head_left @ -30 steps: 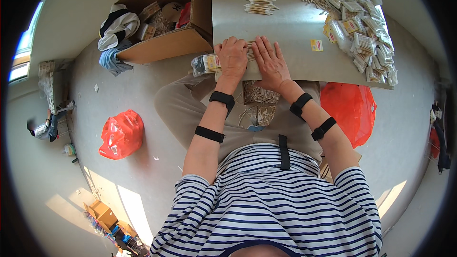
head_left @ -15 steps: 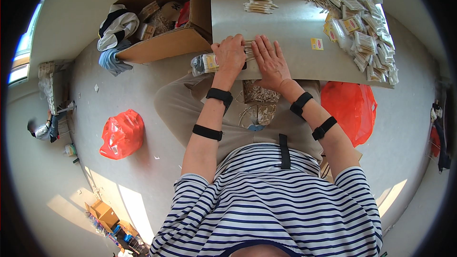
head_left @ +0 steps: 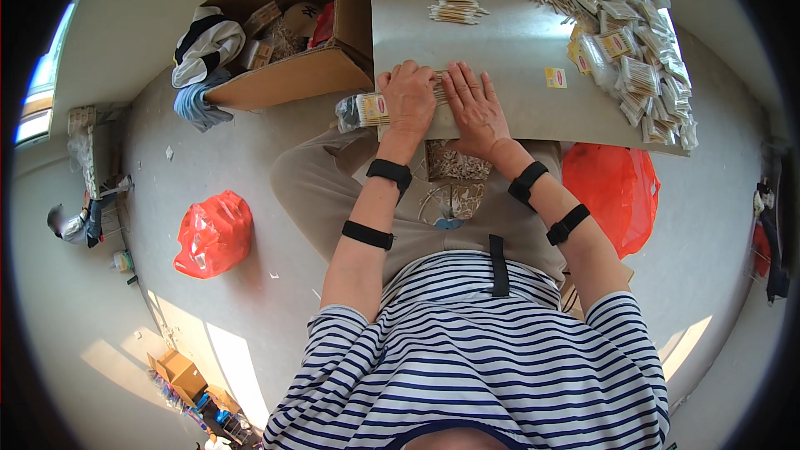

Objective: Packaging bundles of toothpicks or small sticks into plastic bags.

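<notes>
Floor [head_left: 267,308] bears a red bag [head_left: 213,235], then a cardboard box [head_left: 292,80] flanks our grey tabletop [head_left: 517,42]. Near its front edge our left hand [head_left: 407,100] curls, hold unclear; beside it, cotton swabs [head_left: 439,87] lie lengthwise left-to-right, pointing at our flat right hand [head_left: 477,112], fingers slightly parted, gripping nothing.

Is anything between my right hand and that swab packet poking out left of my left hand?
Yes: your left hand lies between your right hand and the swab packet. Some cotton swabs show in the gap between your hands; whether they're inside the packet, I can't tell.
</notes>
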The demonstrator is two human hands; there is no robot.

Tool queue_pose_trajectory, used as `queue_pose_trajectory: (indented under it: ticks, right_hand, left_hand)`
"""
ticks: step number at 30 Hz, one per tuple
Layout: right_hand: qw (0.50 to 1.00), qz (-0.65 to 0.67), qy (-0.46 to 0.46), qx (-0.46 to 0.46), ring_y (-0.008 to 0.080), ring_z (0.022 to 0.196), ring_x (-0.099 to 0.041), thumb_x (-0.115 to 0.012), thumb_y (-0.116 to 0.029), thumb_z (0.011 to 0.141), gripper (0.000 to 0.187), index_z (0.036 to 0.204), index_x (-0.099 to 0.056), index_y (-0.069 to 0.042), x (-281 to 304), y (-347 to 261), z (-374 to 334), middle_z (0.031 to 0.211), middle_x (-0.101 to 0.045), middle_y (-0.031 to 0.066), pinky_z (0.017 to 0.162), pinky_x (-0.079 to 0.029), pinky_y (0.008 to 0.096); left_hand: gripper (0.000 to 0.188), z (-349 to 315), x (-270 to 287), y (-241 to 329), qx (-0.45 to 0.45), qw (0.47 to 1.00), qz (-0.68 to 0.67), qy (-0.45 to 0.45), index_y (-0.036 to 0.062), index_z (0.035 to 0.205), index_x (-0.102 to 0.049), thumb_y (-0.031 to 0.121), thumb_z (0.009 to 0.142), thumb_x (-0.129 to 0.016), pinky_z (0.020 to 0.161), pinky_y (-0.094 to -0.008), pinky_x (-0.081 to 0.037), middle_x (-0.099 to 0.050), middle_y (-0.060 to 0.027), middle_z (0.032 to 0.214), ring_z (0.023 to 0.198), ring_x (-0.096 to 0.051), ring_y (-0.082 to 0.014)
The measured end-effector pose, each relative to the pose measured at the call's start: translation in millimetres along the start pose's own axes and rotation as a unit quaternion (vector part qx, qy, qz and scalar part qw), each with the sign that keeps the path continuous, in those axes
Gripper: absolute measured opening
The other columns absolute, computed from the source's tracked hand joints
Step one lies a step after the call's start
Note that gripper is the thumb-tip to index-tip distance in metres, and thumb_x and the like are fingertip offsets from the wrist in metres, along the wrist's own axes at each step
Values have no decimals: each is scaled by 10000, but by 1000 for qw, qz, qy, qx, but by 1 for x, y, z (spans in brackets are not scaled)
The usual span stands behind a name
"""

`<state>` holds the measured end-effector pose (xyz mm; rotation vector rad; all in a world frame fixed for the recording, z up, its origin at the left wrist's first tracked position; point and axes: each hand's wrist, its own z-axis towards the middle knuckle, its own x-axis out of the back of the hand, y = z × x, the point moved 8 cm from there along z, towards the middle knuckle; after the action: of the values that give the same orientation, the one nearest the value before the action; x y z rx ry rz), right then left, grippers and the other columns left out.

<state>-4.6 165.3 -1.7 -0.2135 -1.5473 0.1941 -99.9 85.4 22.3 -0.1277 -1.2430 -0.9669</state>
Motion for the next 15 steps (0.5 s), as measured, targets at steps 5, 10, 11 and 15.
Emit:
queue_pose_trajectory:
  ticks: [5,10,11,15]
  right_hand:
    - [1000,-5,8,1,345,1570,-128,-925,-447,556,1349,1605,-198,-9,-1,1,0,1681,-161,183,1262,-141,537]
    - [1000,-4,-1,1,341,1572,-123,-923,-457,558,1348,1605,-199,-14,0,1,1,1682,-160,182,1263,-137,535]
    - [1000,-5,-1,2,341,1572,-123,-923,-457,558,1348,1605,-199,-14,-1,1,1,1682,-160,182,1263,-137,535]
    - [1000,25,4,3,342,1573,-115,-918,-467,561,1345,1604,-198,-17,-1,3,0,1685,-153,184,1264,-131,538]
  left_hand:
    - [26,1,-8,5,-14,1000,18,-17,150,839,-724,166,843,-703,898,-422,-368,-620,-29,903,943,-600,-250]
    - [71,-11,3,13,-18,999,10,24,116,889,-726,126,819,-725,867,-434,-412,-622,-44,918,950,-597,-269]
    - [71,-15,2,13,-18,999,10,25,116,889,-726,126,819,-725,867,-434,-412,-622,-44,918,950,-597,-269]
    - [133,-23,3,14,-20,998,-20,50,103,948,-744,95,818,-722,863,-432,-435,-629,-49,938,947,-598,-281]
